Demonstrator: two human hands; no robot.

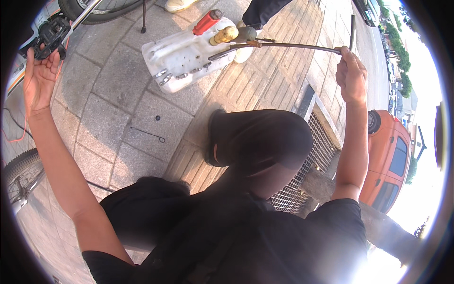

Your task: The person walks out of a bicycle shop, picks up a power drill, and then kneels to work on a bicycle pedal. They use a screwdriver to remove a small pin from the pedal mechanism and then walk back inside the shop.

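Observation:
My left hand, palm showing at the upper left, has its fingertips curled round a black bicycle part on a bike. Raised at the right, my right hand is closed on a long, thin, dark rod that reaches leftward over a white plastic tray. The tray sits on the paving with a red-handled tool, a yellow-handled tool, a grey-handled one and several small metal pieces in it. A thin looped wire tool and a small black round piece lie nearer me.
Bicycle wheels show at the left. My bent knee is in the middle, beside a metal grate. Another person's dark trouser leg is at the top. An orange car and a road lie to the right.

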